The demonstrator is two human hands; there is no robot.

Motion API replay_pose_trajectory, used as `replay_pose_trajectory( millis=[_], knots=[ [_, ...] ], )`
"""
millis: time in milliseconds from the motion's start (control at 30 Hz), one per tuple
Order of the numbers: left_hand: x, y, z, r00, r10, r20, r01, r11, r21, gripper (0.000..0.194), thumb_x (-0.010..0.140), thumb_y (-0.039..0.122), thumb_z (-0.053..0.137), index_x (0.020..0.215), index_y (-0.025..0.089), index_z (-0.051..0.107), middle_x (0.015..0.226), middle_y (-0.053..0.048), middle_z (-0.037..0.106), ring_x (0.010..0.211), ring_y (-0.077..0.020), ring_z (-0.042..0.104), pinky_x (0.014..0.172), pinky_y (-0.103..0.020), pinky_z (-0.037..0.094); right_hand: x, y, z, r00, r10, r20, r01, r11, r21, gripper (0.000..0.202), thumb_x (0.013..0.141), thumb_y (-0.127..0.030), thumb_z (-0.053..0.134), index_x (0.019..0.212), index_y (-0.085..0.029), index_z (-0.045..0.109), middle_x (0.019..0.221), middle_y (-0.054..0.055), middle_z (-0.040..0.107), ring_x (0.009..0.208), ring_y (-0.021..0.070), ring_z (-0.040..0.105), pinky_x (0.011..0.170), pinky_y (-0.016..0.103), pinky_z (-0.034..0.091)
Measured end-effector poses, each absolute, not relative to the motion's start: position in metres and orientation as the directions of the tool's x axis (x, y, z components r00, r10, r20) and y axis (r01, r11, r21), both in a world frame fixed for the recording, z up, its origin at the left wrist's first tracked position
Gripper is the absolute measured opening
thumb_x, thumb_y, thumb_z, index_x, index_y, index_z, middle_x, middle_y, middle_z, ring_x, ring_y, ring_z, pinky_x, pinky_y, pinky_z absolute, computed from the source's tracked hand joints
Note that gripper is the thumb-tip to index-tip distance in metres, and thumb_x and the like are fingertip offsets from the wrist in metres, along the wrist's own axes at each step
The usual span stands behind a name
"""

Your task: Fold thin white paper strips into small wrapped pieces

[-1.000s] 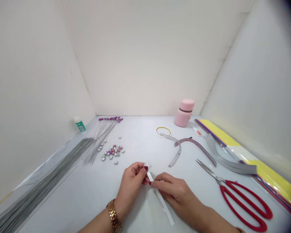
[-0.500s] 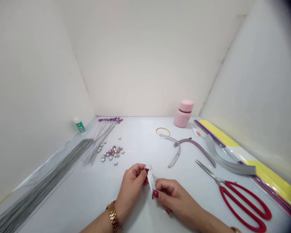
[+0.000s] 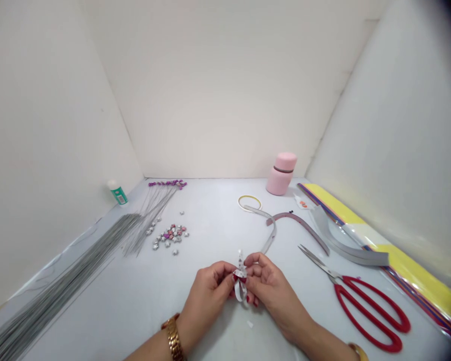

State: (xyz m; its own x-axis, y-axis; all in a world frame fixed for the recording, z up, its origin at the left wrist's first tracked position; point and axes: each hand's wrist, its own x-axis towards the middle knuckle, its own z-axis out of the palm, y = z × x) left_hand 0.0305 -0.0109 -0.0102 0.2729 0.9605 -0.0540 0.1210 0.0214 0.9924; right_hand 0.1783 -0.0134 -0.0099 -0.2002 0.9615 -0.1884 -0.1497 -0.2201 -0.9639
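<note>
Low in the middle of the head view, a thin white paper strip (image 3: 241, 292) with small marks is bent into a loop. One end of it stands up above the fingers. My left hand (image 3: 212, 293) pinches it from the left, with a gold watch on the wrist. From the right, my right hand (image 3: 272, 291) pinches the same strip, fingertips close to those of the left. A tiny white scrap (image 3: 250, 324) lies on the table just below the hands. Small folded stars (image 3: 174, 234), silver, pink and purple, lie to the left beyond my left hand.
Red-handled scissors (image 3: 336, 276) lie at right beside grey strips (image 3: 355, 253) and yellow packs (image 3: 409, 260). Farther back are a pink bottle (image 3: 281, 174) and tape roll (image 3: 250, 202). Grey wires (image 3: 71, 271), purple-tipped stems (image 3: 168, 184) and a glue stick (image 3: 118, 193) are at left.
The strip, earlier stretched slantwise between the hands, is now looped. My right hand has risen beside my left, and the scrap below them now shows. The view has shifted slightly.
</note>
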Motion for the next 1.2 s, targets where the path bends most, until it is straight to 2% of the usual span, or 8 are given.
replay_pose_trajectory(
  millis=[67, 233, 367, 600, 800, 933, 1067, 1200],
  knots=[
    [0.031, -0.011, -0.012, 0.288, 0.956, -0.046, 0.149, 0.003, 0.989, 0.02, 0.08, 0.025, 0.046, 0.079, 0.016, 0.063, 0.061, -0.002, 0.062, 0.056, -0.0134, 0.052, 0.054, -0.021, 0.039, 0.178, -0.014, -0.008, -0.229, 0.955, -0.19, -0.166, -0.23, -0.959, 0.026, 0.071, -0.027, 0.064, 0.09, -0.019, 0.049, 0.059, -0.007, 0.053, 0.043, 0.007, 0.048, 0.043, 0.018, 0.032],
    [0.03, -0.012, -0.011, 0.264, 0.964, -0.026, 0.214, -0.032, 0.976, 0.022, 0.081, 0.023, 0.043, 0.078, 0.017, 0.064, 0.06, -0.001, 0.06, 0.055, -0.0129, 0.051, 0.053, -0.02, 0.038, 0.18, -0.013, -0.003, -0.296, 0.937, -0.184, -0.141, -0.233, -0.962, 0.017, 0.074, -0.029, 0.062, 0.078, -0.014, 0.054, 0.055, -0.003, 0.056, 0.049, 0.0085, 0.049, 0.05, 0.02, 0.036],
    [0.031, -0.013, -0.005, 0.267, 0.964, 0.0, 0.267, -0.074, 0.961, 0.023, 0.081, 0.021, 0.043, 0.073, 0.017, 0.064, 0.061, -0.001, 0.061, 0.056, -0.0136, 0.051, 0.055, -0.021, 0.038, 0.18, -0.013, -0.003, -0.283, 0.939, -0.195, -0.15, -0.244, -0.958, 0.023, 0.076, -0.037, 0.059, 0.079, -0.014, 0.056, 0.053, -0.002, 0.057, 0.049, 0.0093, 0.05, 0.049, 0.02, 0.036],
    [0.032, -0.016, -0.002, 0.285, 0.958, 0.012, 0.309, -0.104, 0.945, 0.023, 0.079, 0.02, 0.043, 0.076, 0.019, 0.066, 0.062, -0.001, 0.062, 0.057, -0.014, 0.052, 0.055, -0.02, 0.038, 0.183, -0.011, -0.007, -0.133, 0.98, -0.149, -0.081, -0.16, -0.984, 0.026, 0.071, -0.041, 0.062, 0.069, -0.016, 0.06, 0.049, -0.006, 0.045, 0.042, 0.0073, 0.038, 0.042, 0.02, 0.026],
    [0.031, -0.015, -0.003, 0.318, 0.947, -0.041, 0.343, -0.074, 0.937, 0.021, 0.076, 0.02, 0.045, 0.072, 0.018, 0.065, 0.059, 0.001, 0.059, 0.057, -0.0137, 0.051, 0.054, -0.019, 0.037, 0.195, 0.0, -0.006, 0.192, 0.976, -0.099, -0.219, -0.056, -0.974, 0.02, 0.073, -0.037, 0.062, 0.073, -0.019, 0.056, 0.042, -0.006, 0.048, 0.04, 0.0081, 0.039, 0.042, 0.019, 0.027],
    [0.032, -0.016, -0.002, 0.299, 0.952, -0.064, 0.332, -0.041, 0.942, 0.02, 0.077, 0.021, 0.045, 0.07, 0.018, 0.064, 0.06, 0.0, 0.058, 0.059, -0.0139, 0.052, 0.055, -0.02, 0.038, 0.196, 0.002, -0.005, 0.2, 0.971, -0.13, -0.275, -0.071, -0.959, 0.02, 0.073, -0.036, 0.062, 0.072, -0.019, 0.053, 0.043, -0.005, 0.051, 0.041, 0.0076, 0.042, 0.041, 0.017, 0.03],
    [0.034, -0.02, -0.007, 0.308, 0.947, -0.093, 0.215, 0.026, 0.976, 0.019, 0.078, 0.02, 0.042, 0.082, 0.018, 0.061, 0.063, 0.0, 0.06, 0.058, -0.0136, 0.054, 0.056, -0.02, 0.041, 0.195, 0.001, -0.007, 0.213, 0.97, -0.118, -0.308, -0.048, -0.95, 0.018, 0.073, -0.034, 0.063, 0.072, -0.019, 0.052, 0.043, -0.006, 0.051, 0.041, 0.0065, 0.042, 0.042, 0.016, 0.031],
    [0.034, -0.021, -0.012, 0.324, 0.937, -0.131, 0.205, 0.066, 0.977, 0.019, 0.078, 0.019, 0.041, 0.076, 0.018, 0.06, 0.063, 0.0, 0.06, 0.059, -0.013, 0.053, 0.057, -0.02, 0.041, 0.196, 0.0, -0.007, 0.223, 0.97, -0.096, -0.312, -0.022, -0.95, 0.018, 0.075, -0.033, 0.061, 0.073, -0.019, 0.052, 0.043, -0.006, 0.052, 0.042, 0.0062, 0.043, 0.043, 0.015, 0.033]
  ],
)
